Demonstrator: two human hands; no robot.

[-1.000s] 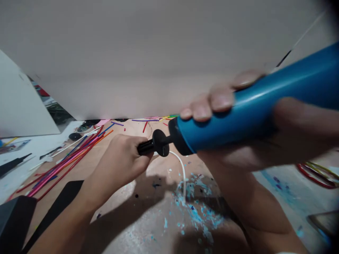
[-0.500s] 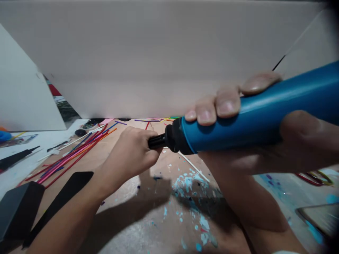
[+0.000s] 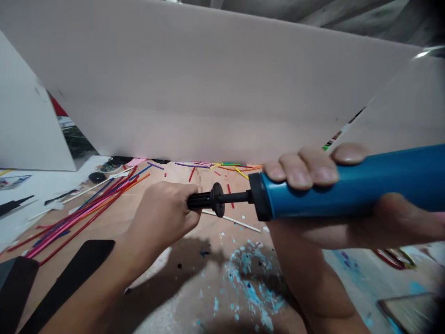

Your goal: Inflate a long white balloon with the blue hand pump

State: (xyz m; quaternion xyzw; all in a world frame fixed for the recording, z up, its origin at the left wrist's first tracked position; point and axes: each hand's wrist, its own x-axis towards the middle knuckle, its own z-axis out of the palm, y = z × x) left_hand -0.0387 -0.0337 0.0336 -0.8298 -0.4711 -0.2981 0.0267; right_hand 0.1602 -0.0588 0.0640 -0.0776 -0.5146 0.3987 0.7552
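Observation:
A blue hand pump (image 3: 351,190) lies almost level across the right half of the view, held above the table. My right hand (image 3: 313,171) wraps around its barrel, with several fingertips showing over the top. My left hand (image 3: 163,208) is closed in a fist on the pump's black handle (image 3: 201,200). Between handle flange and barrel cap, a short length of black plunger rod (image 3: 234,197) shows. The barrel's far end runs out of view on the right, where a sliver of pink (image 3: 440,218) shows at the edge.
Long red, pink, blue and orange sticks (image 3: 90,204) lie at the left, near a black flat piece (image 3: 73,278) and a dark block (image 3: 17,287). White panels (image 3: 194,93) stand at the back. Light blue paint spots (image 3: 248,278) mark the tabletop. A rectangular object (image 3: 410,311) sits lower right.
The plunger rod has come out of the barrel, so handle and barrel are farther apart. The right hand and barrel sit lower and farther right; the left hand is slightly lower and farther left.

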